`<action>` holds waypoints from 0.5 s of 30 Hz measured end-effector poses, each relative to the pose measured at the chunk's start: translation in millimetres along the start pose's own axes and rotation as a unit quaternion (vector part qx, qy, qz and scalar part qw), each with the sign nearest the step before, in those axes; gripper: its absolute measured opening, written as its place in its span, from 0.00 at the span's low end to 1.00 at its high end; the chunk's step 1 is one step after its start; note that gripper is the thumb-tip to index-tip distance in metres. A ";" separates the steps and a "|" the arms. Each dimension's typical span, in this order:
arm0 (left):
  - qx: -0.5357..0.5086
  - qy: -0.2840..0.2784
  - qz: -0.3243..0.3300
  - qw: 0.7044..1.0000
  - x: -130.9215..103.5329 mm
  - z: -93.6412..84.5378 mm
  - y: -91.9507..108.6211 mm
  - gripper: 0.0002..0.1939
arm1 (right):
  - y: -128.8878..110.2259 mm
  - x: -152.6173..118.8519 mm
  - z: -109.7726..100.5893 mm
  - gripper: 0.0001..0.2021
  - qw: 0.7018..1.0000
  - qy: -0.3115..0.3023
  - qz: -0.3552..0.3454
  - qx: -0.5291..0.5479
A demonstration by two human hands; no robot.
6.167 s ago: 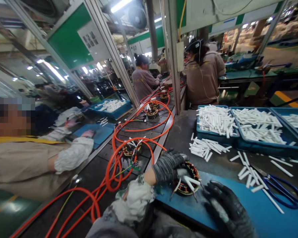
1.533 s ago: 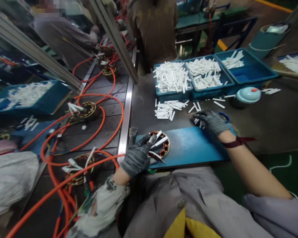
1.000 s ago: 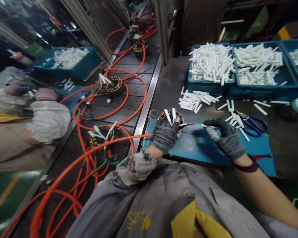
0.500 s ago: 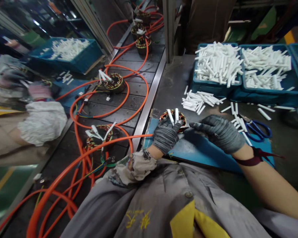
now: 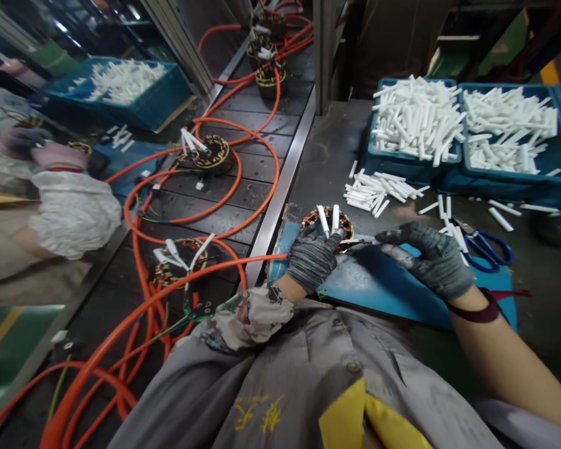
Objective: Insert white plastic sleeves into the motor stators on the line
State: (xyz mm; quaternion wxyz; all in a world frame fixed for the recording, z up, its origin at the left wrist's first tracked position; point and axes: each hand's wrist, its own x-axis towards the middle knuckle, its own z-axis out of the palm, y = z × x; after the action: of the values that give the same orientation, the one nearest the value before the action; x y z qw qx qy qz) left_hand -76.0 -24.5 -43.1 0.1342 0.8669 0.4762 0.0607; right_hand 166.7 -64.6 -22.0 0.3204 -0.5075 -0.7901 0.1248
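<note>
My left hand [image 5: 312, 257], in a grey striped knit glove, is closed over the near side of a wound motor stator [image 5: 310, 218]. Two white sleeves [image 5: 335, 217] stand up from its windings, and my thumb presses near their base. To the right, my gloved right hand [image 5: 425, 255] pinches the end of a thin dark wire lead [image 5: 363, 241] stretching sideways from the stator. The exact grip at its fingertips is hard to make out. Beneath both hands lies a blue mat [image 5: 378, 290]. An orange cable [image 5: 262, 257] runs left from beside my left wrist.
Blue bins [image 5: 509, 181] of white sleeves stand behind, with a loose sleeve pile [image 5: 378, 190] before them. Blue-handled scissors [image 5: 489, 249] lie right. Left, a conveyor [image 5: 247, 193] carries more stators [image 5: 217, 156] and looped orange cables; beyond it a co-worker's sleeved arm [image 5: 77, 212] shows.
My right hand has moved a little right, drawing away from the stator, and the lead shows stretched between. My left hand stays on the stator. The co-worker's hands have shifted.
</note>
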 end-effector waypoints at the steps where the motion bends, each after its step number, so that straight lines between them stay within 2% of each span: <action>1: -0.002 0.004 0.003 1.000 0.0 0.9 -1.1 0.25 | 0.1 3.1 -0.2 0.11 0.999 -0.009 -0.047 -0.013; 4: -0.010 0.007 0.021 1.000 -0.5 2.3 -5.7 0.25 | -4.4 12.2 3.6 0.16 0.981 -0.067 -0.150 -0.104; 6: -0.013 -0.004 0.033 0.999 -1.1 2.4 -8.3 0.25 | -11.6 17.2 12.3 0.18 0.968 -0.101 -0.152 -0.174; 8: -0.004 -0.015 0.038 0.999 -1.8 2.3 -8.8 0.27 | -18.7 21.6 24.2 0.16 0.965 -0.123 -0.092 -0.211; 10: 0.017 -0.022 0.033 0.999 -2.2 2.7 -7.2 0.27 | -22.4 25.3 35.1 0.18 0.972 -0.141 0.000 -0.188; 13: 0.049 -0.032 0.025 0.998 -2.3 3.6 -3.8 0.28 | -19.4 28.0 42.1 0.27 0.976 -0.188 0.096 -0.050; 15: 0.059 -0.039 0.030 0.997 -2.1 4.0 -2.9 0.30 | -14.6 26.4 40.2 0.27 0.978 -0.186 0.094 0.024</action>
State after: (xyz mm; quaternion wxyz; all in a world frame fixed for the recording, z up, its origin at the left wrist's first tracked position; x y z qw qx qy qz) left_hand -78.5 -25.5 -47.8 0.0991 0.8890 0.4471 0.0028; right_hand 123.3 -42.8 -35.0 0.1666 -0.5399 -0.7813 0.2652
